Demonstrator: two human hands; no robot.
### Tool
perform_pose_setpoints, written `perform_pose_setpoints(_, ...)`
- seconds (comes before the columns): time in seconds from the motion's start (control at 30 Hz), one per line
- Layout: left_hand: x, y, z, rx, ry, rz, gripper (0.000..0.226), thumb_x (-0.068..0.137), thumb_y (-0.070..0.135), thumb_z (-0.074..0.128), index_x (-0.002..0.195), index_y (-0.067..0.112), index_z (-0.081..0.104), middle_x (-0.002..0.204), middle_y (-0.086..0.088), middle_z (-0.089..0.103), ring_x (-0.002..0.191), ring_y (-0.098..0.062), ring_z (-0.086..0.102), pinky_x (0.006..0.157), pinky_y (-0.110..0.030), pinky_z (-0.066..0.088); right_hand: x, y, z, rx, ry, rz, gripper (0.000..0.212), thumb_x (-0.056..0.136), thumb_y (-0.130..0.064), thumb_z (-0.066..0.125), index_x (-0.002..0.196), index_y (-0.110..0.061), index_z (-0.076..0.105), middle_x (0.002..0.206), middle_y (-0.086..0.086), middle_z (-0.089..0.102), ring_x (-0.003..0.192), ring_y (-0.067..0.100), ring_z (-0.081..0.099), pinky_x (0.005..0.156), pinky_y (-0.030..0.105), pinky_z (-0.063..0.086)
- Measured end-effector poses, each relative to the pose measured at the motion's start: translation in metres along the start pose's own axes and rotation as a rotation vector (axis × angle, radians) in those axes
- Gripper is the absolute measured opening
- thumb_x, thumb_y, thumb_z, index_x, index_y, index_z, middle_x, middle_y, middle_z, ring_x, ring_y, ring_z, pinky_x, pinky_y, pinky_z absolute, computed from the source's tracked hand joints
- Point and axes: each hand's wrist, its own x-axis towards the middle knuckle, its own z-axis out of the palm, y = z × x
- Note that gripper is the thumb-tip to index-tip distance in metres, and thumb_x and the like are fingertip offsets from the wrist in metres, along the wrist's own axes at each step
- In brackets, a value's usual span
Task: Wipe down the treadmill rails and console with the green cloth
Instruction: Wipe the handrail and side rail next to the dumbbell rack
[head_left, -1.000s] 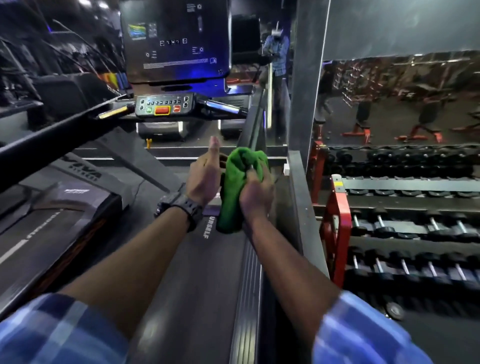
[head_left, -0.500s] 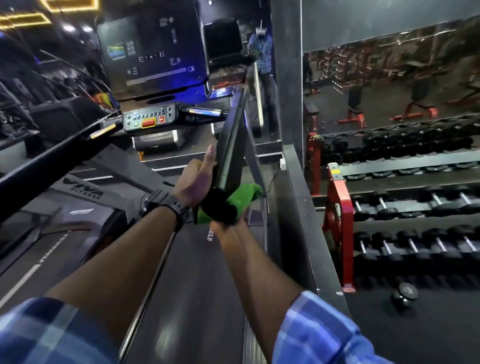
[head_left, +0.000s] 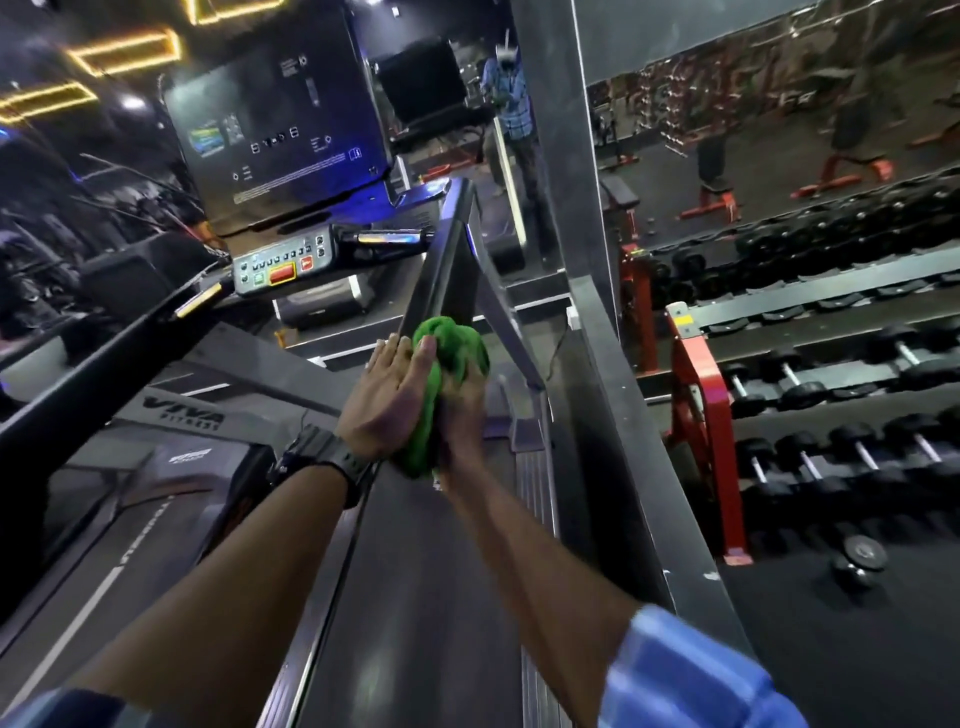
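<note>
The green cloth (head_left: 451, 358) is bunched around the near end of the treadmill's right rail (head_left: 445, 262), which slopes up toward the console (head_left: 280, 262). My right hand (head_left: 463, 415) grips the cloth from the right and below. My left hand (head_left: 387, 402), with a black watch on the wrist, lies flat against the cloth's left side, fingers straight. The dark console screen (head_left: 275, 140) stands above the button panel. The left rail (head_left: 109, 358) runs along the left.
A grey ledge (head_left: 613, 415) borders the treadmill on the right, below a mirror. A red dumbbell rack (head_left: 701, 415) with several dumbbells stands beyond it, and one dumbbell (head_left: 860, 561) lies on the floor. Another treadmill (head_left: 124, 493) sits to the left.
The cloth has come from under the rail end to sit bunched on top of it. My left hand has flattened against the cloth. The view has tilted.
</note>
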Motion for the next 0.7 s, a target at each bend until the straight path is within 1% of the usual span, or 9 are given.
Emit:
perform_pose_setpoints(0.1,-0.008,0.008,-0.003,0.036,0.017,0.005,0.058,0.102,0.047,0.015,0.151,0.019,0.027,0.159,-0.005,0.023,0.148,-0.015,0.014,0.12,-0.031,0.008,-0.02,0.041,-0.012,0.087,-0.116,-0.046,0.036,0.088,-0.046,0.052,0.123,-0.042,0.055,0.129,0.004,0.058,0.122,0.024,0.055,0.106,0.041,0.044)
perform_pose_setpoints(0.2,-0.015,0.011,-0.006,0.104,-0.018,0.062,0.052,0.104,0.037,0.015,0.152,0.017,0.025,0.159,-0.009,0.024,0.148,-0.019,0.014,0.118,-0.027,0.007,0.037,0.042,-0.006,0.004,-0.123,0.124,0.058,0.081,-0.068,0.056,0.127,-0.033,0.055,0.126,0.011,0.062,0.119,0.031,0.059,0.103,0.052,0.046)
perform_pose_setpoints(0.27,-0.012,0.009,-0.006,0.148,-0.027,0.057,0.057,0.103,0.044,0.017,0.151,0.013,0.025,0.159,-0.008,0.023,0.148,-0.018,0.013,0.115,-0.023,0.006,0.072,0.009,0.006,-0.172,-0.11,0.216,0.051,0.086,-0.052,0.052,0.13,-0.026,0.053,0.131,0.011,0.057,0.123,0.032,0.054,0.107,0.049,0.041)
perform_pose_setpoints(0.3,-0.011,0.007,-0.006,0.138,0.005,0.071,0.063,0.101,0.05,0.018,0.15,0.012,0.03,0.158,-0.008,0.027,0.147,-0.018,0.018,0.115,-0.023,0.01,0.082,0.0,0.012,-0.287,-0.116,0.131,0.048,0.09,-0.041,0.049,0.135,-0.024,0.05,0.14,0.011,0.05,0.13,0.032,0.047,0.111,0.047,0.036)
perform_pose_setpoints(0.37,-0.009,0.004,-0.006,0.116,0.056,0.126,0.063,0.099,0.056,0.02,0.143,0.016,0.041,0.15,-0.005,0.04,0.139,-0.018,0.032,0.11,-0.025,0.02,0.075,-0.007,0.015,-0.392,-0.184,-0.146,0.05,0.094,-0.037,0.046,0.143,-0.028,0.044,0.153,0.011,0.036,0.14,0.03,0.036,0.115,0.047,0.028)
perform_pose_setpoints(0.47,-0.008,0.0,-0.004,0.13,0.049,0.156,0.072,0.093,0.067,0.016,0.144,0.023,0.041,0.15,-0.003,0.038,0.139,-0.016,0.031,0.113,-0.024,0.02,0.027,0.029,-0.005,-0.148,-0.232,-0.327,0.043,0.097,-0.047,0.045,0.138,-0.034,0.049,0.148,0.002,0.046,0.138,0.024,0.042,0.113,0.049,0.033)
perform_pose_setpoints(0.53,-0.007,-0.003,-0.002,0.153,0.039,0.118,0.095,0.082,0.08,0.009,0.15,0.017,0.031,0.158,-0.006,0.027,0.146,-0.014,0.019,0.12,-0.029,0.012,0.014,0.044,-0.014,-0.017,-0.182,-0.241,0.037,0.095,-0.046,0.051,0.128,-0.03,0.056,0.132,-0.001,0.059,0.126,0.017,0.053,0.108,0.043,0.04)
perform_pose_setpoints(0.6,-0.008,-0.004,0.0,0.173,0.051,0.096,0.109,0.074,0.085,0.005,0.151,0.011,0.025,0.16,-0.007,0.021,0.148,-0.011,0.012,0.121,-0.028,0.007,0.05,0.031,-0.002,-0.092,-0.066,-0.083,0.029,0.088,-0.04,0.051,0.114,-0.029,0.059,0.114,0.001,0.064,0.111,0.019,0.06,0.1,0.042,0.046)
perform_pose_setpoints(0.7,-0.006,-0.009,0.002,0.182,0.061,0.149,0.111,0.075,0.087,0.001,0.151,0.01,0.027,0.159,-0.008,0.025,0.147,-0.012,0.015,0.122,-0.03,0.009,0.106,0.008,0.02,-0.302,-0.082,0.079,0.041,0.088,-0.031,0.04,0.127,-0.025,0.053,0.137,0.01,0.053,0.128,0.028,0.049,0.109,0.048,0.037)
